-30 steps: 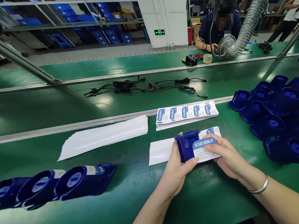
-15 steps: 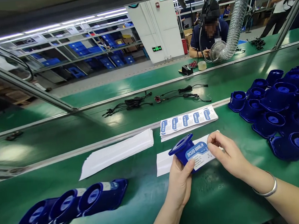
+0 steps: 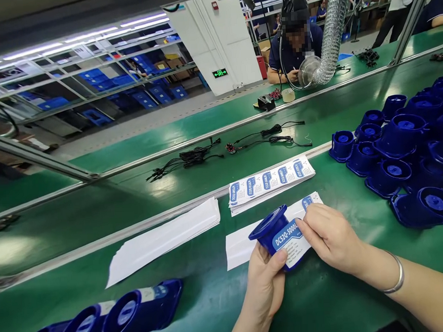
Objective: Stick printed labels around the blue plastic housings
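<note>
My left hand [image 3: 266, 277] is closed around a dark blue plastic housing [image 3: 268, 224] with a wide round flange, tilted up to the left. A white and blue label [image 3: 289, 242] printed "DC52Q-5000L" lies against the housing's side, under my left thumb. The fingers of my right hand [image 3: 331, 234] are pinched on the label's right end and cover part of its print. Behind the housing lies a label backing strip [image 3: 238, 247], mostly bare, with one printed label at its right end.
A stack of printed label sheets [image 3: 269, 181] and a pile of blank white strips [image 3: 166, 240] lie beyond my hands. Labelled blue housings [image 3: 143, 309] stand at lower left; many more [image 3: 396, 171] crowd the right. Black cables [image 3: 191, 155] lie farther back. A co-worker [image 3: 297, 43] sits opposite.
My right hand has moved left over the label, and its fingers now cover the end of the print. The housing is still in my left hand. The camera view has shifted slightly.
</note>
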{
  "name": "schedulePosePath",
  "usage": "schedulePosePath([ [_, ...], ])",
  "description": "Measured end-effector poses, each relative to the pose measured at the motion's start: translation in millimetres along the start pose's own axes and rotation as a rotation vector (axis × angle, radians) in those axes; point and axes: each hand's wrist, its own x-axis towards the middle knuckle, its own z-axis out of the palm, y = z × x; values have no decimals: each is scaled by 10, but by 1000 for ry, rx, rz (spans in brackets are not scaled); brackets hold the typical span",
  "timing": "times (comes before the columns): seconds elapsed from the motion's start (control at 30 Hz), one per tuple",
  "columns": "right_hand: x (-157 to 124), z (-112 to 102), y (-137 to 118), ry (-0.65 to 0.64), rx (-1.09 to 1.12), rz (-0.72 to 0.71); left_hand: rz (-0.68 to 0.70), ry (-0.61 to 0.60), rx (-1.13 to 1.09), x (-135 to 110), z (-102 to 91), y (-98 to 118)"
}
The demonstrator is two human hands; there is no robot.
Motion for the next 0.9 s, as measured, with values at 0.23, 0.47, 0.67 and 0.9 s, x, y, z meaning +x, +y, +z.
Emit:
schedulePosePath([
  [0.23,-53,131,-8,51,118,-2,-56,-65,-48,-47,-96,-32],
  [0.47,-170,273,-31,46,487,301,-60,-166,-52,-42,-164,-60],
  [0.67,-221,472,-64,-6,965,662,-53,-226,-73,6,-218,-52],
  [0.9,-102,365,196,170,816,640,-139,-313,-119,95,-232,-46],
])
